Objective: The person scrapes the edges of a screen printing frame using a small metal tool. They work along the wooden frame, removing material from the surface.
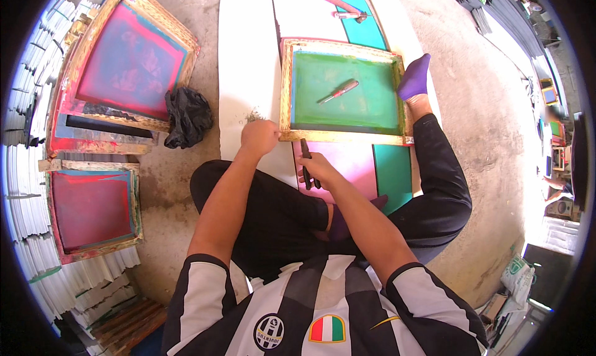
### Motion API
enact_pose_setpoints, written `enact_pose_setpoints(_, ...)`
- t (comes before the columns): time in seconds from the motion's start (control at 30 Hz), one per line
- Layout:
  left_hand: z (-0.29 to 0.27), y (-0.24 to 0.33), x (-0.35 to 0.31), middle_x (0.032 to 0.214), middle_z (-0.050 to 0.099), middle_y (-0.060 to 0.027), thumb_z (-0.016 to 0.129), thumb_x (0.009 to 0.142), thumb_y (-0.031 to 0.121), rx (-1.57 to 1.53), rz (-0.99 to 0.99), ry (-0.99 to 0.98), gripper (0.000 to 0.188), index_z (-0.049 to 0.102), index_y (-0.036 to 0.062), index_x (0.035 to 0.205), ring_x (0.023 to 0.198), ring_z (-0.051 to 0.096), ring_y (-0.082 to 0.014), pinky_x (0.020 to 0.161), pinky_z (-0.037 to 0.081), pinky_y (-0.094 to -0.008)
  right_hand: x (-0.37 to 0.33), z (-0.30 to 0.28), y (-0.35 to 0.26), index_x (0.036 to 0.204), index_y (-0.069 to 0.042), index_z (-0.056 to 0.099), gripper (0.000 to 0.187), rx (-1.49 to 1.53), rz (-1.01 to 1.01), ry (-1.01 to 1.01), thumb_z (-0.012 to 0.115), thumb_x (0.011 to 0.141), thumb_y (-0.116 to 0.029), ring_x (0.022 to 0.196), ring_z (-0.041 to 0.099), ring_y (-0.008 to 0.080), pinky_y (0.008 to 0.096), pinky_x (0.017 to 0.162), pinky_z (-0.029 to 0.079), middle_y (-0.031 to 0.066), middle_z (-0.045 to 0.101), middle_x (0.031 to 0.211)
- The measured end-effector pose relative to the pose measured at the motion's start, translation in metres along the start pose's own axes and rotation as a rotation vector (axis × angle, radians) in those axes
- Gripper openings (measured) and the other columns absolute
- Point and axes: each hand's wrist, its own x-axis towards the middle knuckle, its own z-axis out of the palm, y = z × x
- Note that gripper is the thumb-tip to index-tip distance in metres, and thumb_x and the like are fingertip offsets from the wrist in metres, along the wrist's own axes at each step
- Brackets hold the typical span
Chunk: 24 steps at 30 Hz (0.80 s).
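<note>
My left hand is closed in a fist against the lower left corner of a wooden screen-printing frame; what its fingers hold, if anything, is hidden. My right hand grips black-handled pliers, their jaws pointing up close to the frame's near edge. Green mesh fills the frame, and a screwdriver with a reddish handle lies slantwise on it. At the frame's right side rests my foot in a purple sock.
Pink and teal panels lie under the frame on a white board. A hammer-like tool lies at the far end. More printing frames and a black plastic bag are on the left. White stacks line the left edge.
</note>
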Motion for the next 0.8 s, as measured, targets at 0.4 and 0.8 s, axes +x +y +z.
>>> enact_pose_setpoints(0.4, -0.016, -0.015, 0.004, 0.11, 0.075, -0.0175, 0.075, 0.088, 0.044, -0.038, -0.374, -0.134, 0.045, 0.076, 0.003, 0.106, 0.105, 0.072, -0.0355, 0.086, 0.057, -0.0472, 0.025, -0.011, 0.002, 0.099, 0.012, 0.06, 0.036, -0.164, 0.105, 0.23, 0.06, 0.092, -0.024, 0.057, 0.061, 0.032, 0.0462, 0.047, 0.052, 0.0206, 0.06, 0.076)
enact_pose_setpoints(0.8, -0.01, -0.014, 0.007, 0.098, 0.074, -0.0201, 0.074, 0.086, 0.043, -0.175, -0.197, -0.135, 0.04, 0.078, 0.0047, 0.095, 0.096, 0.071, -0.0374, 0.081, 0.056, -0.0485, 0.021, 0.003, -0.001, 0.097, 0.007, 0.06, 0.025, -0.294, 0.079, 0.329, 0.052, 0.091, -0.016, 0.054, 0.061, 0.0278, 0.0438, 0.045, 0.049, 0.0167, 0.061, 0.072)
